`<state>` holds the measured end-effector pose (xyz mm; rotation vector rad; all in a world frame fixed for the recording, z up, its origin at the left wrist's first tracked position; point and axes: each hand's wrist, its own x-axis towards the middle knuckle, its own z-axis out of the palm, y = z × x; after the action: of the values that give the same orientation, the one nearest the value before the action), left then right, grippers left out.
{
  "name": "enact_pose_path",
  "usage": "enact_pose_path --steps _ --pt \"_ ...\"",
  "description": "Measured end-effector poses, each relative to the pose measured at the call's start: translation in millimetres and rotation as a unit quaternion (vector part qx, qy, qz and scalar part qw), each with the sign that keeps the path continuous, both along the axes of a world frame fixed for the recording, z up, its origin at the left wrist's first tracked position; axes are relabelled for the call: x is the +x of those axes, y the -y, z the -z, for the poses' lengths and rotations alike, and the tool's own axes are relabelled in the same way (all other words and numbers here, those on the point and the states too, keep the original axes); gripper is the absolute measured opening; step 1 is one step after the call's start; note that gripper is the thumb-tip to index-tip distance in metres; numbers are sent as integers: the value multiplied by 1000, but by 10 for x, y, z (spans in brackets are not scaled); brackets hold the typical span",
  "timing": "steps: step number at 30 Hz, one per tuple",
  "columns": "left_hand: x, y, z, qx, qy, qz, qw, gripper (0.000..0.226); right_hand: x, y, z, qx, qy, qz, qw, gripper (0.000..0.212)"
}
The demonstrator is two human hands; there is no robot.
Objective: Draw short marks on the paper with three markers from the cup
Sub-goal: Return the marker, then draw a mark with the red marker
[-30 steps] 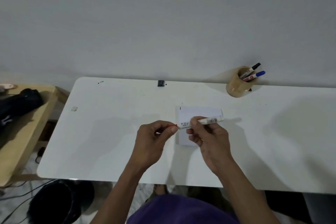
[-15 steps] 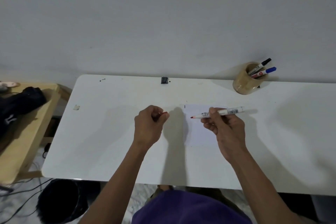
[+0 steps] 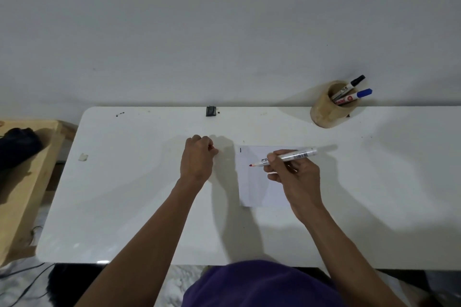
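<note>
The right hand has its fingers wrapped around a white marker, uncapped, its red tip pointing left just over the sheet of paper that lies flat on the white surface. There is a barcode label on the marker's barrel and some dark print near the grip, too small to read. The left hand sits well to the left of the paper, fingers curled into a closed fist; whether it holds anything I cannot tell. A short black stroke stands at the paper's far left corner. Farther back, near the wall, a tan cup holds two more markers, one with a black cap and one with a blue cap bearing a red round logo I can't make out. A small black object rests at the far edge.
</note>
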<state>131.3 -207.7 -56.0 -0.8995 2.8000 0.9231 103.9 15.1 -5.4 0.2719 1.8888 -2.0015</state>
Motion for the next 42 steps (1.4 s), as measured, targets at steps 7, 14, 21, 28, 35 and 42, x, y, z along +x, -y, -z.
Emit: enact_pose_path --steps 7,14,21,28,35,42 --pt "30 -40 -77 18 9 -46 999 44 -102 -10 54 6 -31 -13 999 15" --pt "598 -539 -30 -91 -149 15 985 36 -319 3 216 -10 -68 -77 995 11" --pt "690 -706 286 -154 -43 159 974 49 -595 157 444 70 -153 -128 977 13" --pt "700 -713 358 -197 -10 169 966 51 -627 170 726 92 -144 -129 977 16" --pt "699 -723 390 -211 -37 159 964 52 -618 211 730 117 -160 -142 970 14" --pt "691 -724 406 -214 -46 156 963 52 -611 233 727 127 -165 -143 968 14"
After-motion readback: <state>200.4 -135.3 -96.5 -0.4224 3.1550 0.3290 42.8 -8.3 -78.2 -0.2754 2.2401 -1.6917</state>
